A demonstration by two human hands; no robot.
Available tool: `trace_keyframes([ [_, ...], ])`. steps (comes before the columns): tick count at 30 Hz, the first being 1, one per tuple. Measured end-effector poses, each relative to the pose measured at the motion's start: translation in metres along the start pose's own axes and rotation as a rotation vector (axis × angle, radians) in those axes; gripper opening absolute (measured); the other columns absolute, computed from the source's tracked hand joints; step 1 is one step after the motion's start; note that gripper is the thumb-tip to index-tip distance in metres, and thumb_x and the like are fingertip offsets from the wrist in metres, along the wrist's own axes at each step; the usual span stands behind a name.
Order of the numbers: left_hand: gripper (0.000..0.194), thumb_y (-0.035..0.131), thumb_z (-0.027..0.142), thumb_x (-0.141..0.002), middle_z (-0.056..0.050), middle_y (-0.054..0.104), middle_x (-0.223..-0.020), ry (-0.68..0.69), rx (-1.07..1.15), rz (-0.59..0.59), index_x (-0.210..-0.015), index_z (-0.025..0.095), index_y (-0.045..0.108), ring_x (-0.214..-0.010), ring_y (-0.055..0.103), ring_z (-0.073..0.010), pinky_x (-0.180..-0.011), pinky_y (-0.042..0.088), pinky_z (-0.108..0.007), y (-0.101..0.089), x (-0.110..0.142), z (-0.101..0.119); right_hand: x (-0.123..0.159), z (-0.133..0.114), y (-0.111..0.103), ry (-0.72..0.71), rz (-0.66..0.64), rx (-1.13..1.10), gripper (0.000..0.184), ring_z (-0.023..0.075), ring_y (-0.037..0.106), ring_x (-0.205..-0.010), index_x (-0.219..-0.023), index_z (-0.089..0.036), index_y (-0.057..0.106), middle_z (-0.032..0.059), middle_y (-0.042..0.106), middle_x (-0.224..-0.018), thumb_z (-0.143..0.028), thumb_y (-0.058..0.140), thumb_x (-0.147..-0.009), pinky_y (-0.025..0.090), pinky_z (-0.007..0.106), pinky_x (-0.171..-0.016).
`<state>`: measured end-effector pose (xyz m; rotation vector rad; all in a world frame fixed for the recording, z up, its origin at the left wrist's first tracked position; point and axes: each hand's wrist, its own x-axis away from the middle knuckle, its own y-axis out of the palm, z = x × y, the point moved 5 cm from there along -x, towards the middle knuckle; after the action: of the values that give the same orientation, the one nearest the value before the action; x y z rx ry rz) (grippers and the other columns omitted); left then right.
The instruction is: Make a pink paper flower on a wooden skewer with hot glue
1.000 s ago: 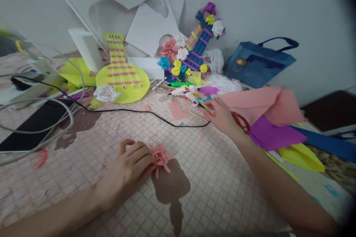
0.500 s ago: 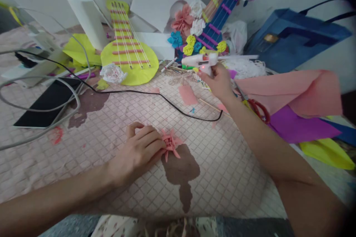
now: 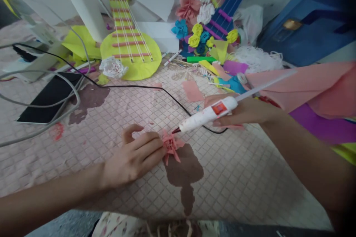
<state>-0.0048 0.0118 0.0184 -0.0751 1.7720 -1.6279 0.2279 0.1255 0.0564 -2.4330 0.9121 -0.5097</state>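
Note:
A small pink paper flower (image 3: 171, 146) with narrow pointed petals lies on the quilted tabletop (image 3: 133, 109). My left hand (image 3: 137, 155) rests beside it, fingertips pressed against its left petals and thumb held apart. In my right hand (image 3: 246, 111) is a white glue gun (image 3: 204, 115) with a long clear glue stick out of its back. The gun's dark nozzle meets the upper right of the flower. The gun's handle and most of my right fingers are hidden behind its body.
A black cord (image 3: 133, 86) crosses the table. Behind stand a yellow paper guitar (image 3: 130, 44) and a blue one (image 3: 225, 16) with paper flowers. A tablet (image 3: 50, 98) lies left, pink paper (image 3: 311, 85) right, and a blue bag (image 3: 306, 33) stands at the back right.
My right hand has brought the glue gun from the back of the table down to the flower. My left hand stays at the flower. The view has shifted slightly.

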Motion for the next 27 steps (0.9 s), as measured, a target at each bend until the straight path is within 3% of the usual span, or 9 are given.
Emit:
trace_keyframes([
  [3, 0.027, 0.034, 0.011, -0.096, -0.002, 0.067, -0.099, 0.011, -0.004, 0.012, -0.104, 0.020, 0.058, -0.107, 0.055, -0.0173, -0.097, 0.032, -0.040, 0.002, 0.004, 0.001, 0.002, -0.014, 0.016, -0.067, -0.216, 0.056, 0.019, 0.0117, 0.054, -0.070, -0.089, -0.016, 0.059, -0.0002, 0.057, -0.080, -0.034, 0.063, -0.081, 0.042, 0.023, -0.061],
  [4, 0.028, 0.034, 0.011, -0.096, -0.001, 0.067, -0.099, 0.010, -0.008, 0.015, -0.104, 0.021, 0.059, -0.107, 0.055, -0.0172, -0.097, 0.032, -0.040, 0.003, 0.004, 0.001, 0.003, -0.017, 0.018, -0.092, -0.230, 0.083, 0.020, 0.0122, 0.053, -0.073, -0.089, -0.016, 0.059, 0.0006, 0.055, -0.082, -0.034, 0.063, -0.082, 0.042, 0.023, -0.063],
  [9, 0.030, 0.034, 0.010, -0.094, -0.003, 0.067, -0.100, 0.026, 0.008, -0.014, -0.103, 0.021, 0.060, -0.106, 0.056, -0.0184, -0.095, 0.035, -0.042, 0.002, 0.004, 0.003, 0.004, -0.024, 0.025, -0.162, -0.242, 0.138, 0.016, 0.0119, 0.050, -0.075, -0.092, -0.018, 0.059, 0.0004, 0.051, -0.085, -0.034, 0.059, -0.087, 0.038, 0.023, -0.064],
  [27, 0.029, 0.036, 0.008, -0.092, -0.001, 0.067, -0.100, 0.003, 0.045, -0.021, -0.101, 0.023, 0.060, -0.105, 0.057, -0.0179, -0.095, 0.035, -0.041, -0.001, 0.001, 0.004, 0.007, -0.022, 0.033, -0.124, -0.264, 0.228, 0.019, 0.0133, 0.048, -0.075, -0.086, -0.020, 0.052, -0.0002, 0.046, -0.085, -0.038, 0.051, -0.091, 0.036, 0.026, -0.067],
])
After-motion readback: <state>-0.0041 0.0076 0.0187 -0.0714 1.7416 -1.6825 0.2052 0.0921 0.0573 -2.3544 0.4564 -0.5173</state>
